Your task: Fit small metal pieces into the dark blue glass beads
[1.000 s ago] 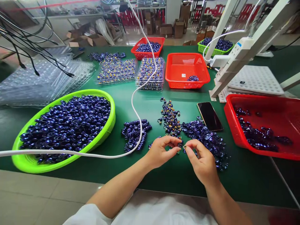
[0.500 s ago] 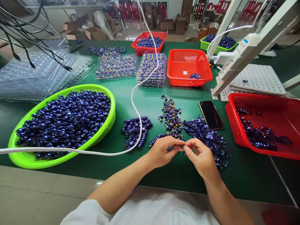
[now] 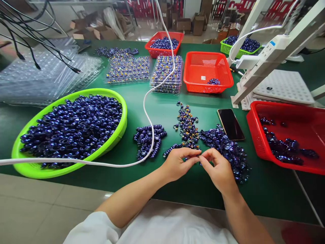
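My left hand (image 3: 177,163) and my right hand (image 3: 218,169) meet fingertip to fingertip, each in a pinch. What lies between the fingertips is too small and covered to make out. Just beyond them is a pile of small dark blue pieces with orange bits (image 3: 187,123). Shiny dark blue pieces (image 3: 232,152) lie heaped beside and behind my right hand. Left of my left hand, rows of blue rings (image 3: 148,140) sit on the green table (image 3: 122,181).
A green basket (image 3: 122,135) full of blue pieces stands at the left, a red basket (image 3: 256,135) at the right. A phone (image 3: 230,124) lies near the right heap. A white cable (image 3: 146,112) crosses the table. Filled clear trays (image 3: 166,74) and a red basket (image 3: 208,88) stand farther back.
The whole view has shifted slightly, with the table's objects a little farther right. Both hands stay together at the fingertips, with only a slight change in the fingers.
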`<state>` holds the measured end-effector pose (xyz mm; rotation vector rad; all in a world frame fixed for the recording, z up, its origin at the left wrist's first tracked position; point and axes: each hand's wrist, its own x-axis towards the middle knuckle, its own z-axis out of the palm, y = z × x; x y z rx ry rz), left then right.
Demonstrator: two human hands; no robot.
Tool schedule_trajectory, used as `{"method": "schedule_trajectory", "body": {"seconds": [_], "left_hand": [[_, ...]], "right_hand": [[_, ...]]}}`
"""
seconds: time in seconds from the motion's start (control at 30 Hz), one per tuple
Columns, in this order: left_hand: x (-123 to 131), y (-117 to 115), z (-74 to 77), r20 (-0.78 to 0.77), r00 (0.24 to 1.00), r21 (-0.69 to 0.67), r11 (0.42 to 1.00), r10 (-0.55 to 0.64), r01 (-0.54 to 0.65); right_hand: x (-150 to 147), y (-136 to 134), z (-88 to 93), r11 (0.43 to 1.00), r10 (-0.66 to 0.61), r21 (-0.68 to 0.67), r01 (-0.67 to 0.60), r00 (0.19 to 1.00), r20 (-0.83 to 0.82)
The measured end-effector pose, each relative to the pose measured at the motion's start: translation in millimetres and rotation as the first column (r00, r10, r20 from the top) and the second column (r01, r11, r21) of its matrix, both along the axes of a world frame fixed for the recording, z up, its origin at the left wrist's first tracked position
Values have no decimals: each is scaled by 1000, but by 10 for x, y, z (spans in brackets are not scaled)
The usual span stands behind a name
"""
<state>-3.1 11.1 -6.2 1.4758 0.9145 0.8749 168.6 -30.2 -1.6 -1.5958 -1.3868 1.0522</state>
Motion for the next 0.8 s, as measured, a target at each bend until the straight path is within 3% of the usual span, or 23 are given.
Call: {"method": "schedule_trajectory", "body": {"seconds": [0.1,0.2,0.37,0.53,0.8], "left_hand": [[11,20,11,137,989,-316,949,52,-6],[16,59,23,238,966,-452,892,101,18],[12,101,60,223,966,-481,877,130,-7],[-2,97,93,234,962,-478,878,139,-10],[37,55,57,208,967,-480,877,145,-28]], "right_hand": [[15,-6,51,999,44,-15,-45,997,-59],[46,-14,103,998,57,-28,-61,993,-107],[68,-40,104,999,31,13,-30,996,-79],[36,-63,59,983,63,173,-59,998,-17],[-58,-44,40,857,134,473,-204,975,178]]}}
